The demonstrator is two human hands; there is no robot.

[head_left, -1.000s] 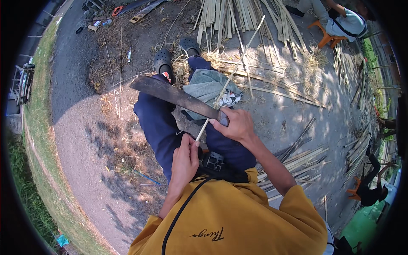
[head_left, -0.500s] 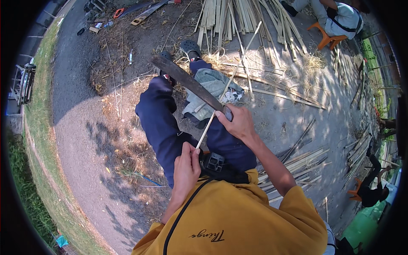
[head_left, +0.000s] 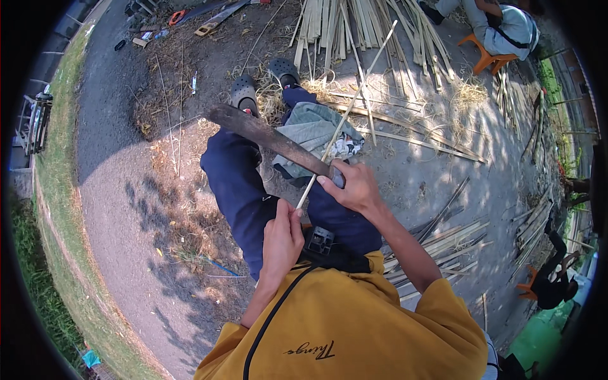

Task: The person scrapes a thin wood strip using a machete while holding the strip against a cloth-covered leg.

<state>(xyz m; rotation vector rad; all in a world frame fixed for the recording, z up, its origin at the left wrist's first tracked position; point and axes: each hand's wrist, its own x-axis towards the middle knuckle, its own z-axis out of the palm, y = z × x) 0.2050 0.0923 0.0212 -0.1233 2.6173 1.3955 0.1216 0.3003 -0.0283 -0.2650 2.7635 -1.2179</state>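
My right hand is closed round the short handle of a machete, whose broad dark blade points to the far left over my legs. A long, thin, pale bamboo strip crosses beneath or against the blade near the handle; the exact contact is hidden. With its fingers pinched, my left hand holds the strip's near end in front of my waist. The strip slopes away to the far right. A grey-green cloth is draped over my right leg, below the strip.
Many split bamboo strips lie fanned out ahead, with another pile to my right. A handsaw rests at the far left. Two other people sit on orange stools at the right. Curly shavings litter the ground.
My left hand has moved slightly away from my body and right, pushing the strip outward. The machete's tip has swung left and nearer, and my right hand has shifted slightly nearer.
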